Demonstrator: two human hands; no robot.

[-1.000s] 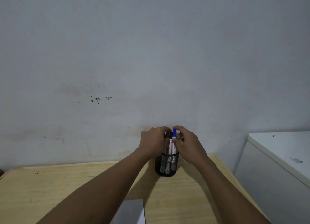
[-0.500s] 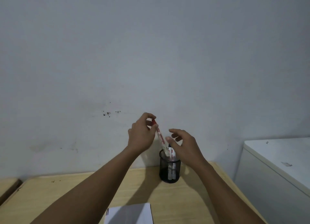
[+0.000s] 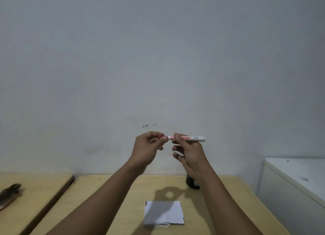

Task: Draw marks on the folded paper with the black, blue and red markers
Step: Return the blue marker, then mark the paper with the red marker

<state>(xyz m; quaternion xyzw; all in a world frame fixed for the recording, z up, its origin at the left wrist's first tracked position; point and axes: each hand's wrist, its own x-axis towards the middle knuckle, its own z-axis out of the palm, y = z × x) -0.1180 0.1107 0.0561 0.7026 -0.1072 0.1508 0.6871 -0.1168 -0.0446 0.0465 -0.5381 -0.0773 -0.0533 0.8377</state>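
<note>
I hold the red marker (image 3: 190, 138) level in the air in front of the wall, above the table. My left hand (image 3: 147, 147) pinches its red-capped left end. My right hand (image 3: 189, 151) grips the white barrel near the middle. The folded white paper (image 3: 163, 212) lies flat on the wooden table (image 3: 123, 199) below my hands, with short dark marks at its top left corner. The black mesh pen holder (image 3: 190, 182) stands behind my right forearm, mostly hidden; the other markers cannot be seen.
A second wooden table (image 3: 35, 190) stands to the left across a narrow gap, with a dark object (image 3: 8, 194) on it. A white cabinet (image 3: 295, 182) stands at the right. A plain grey wall is close behind.
My left hand drew the red marker out of the holder and turned it level. My right hand left the holder and took hold of the barrel. The view has tilted down, showing more table and paper.
</note>
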